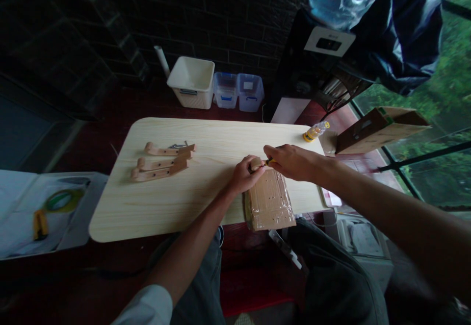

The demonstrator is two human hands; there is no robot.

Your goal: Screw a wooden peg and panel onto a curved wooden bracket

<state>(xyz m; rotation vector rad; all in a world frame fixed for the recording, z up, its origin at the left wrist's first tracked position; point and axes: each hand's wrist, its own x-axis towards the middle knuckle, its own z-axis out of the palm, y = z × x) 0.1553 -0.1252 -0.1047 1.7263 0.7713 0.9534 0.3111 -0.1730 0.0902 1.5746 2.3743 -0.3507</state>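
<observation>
My left hand [247,174] is closed around a small light-brown wooden piece [255,163] at the top end of a taped cardboard slab [270,200]. From the right, my right hand [285,159] grips a screwdriver [270,161] with a yellow and black handle, its tip end meeting the piece by my left fingers. Fingers hide most of the tool and the contact point. The slab lies on the table [206,197], its lower end at the front edge. Several curved wooden pieces [162,163] with dark holes lie on the left, beside small metal parts [179,145].
A clear bottle with a yellow base [315,131] stands at the far right corner. Beyond the table are a white bin [191,82], two clear boxes [238,92] and a water dispenser [312,55]. A cardboard box [375,131] sits by the window; a tray with tape [61,200] is left.
</observation>
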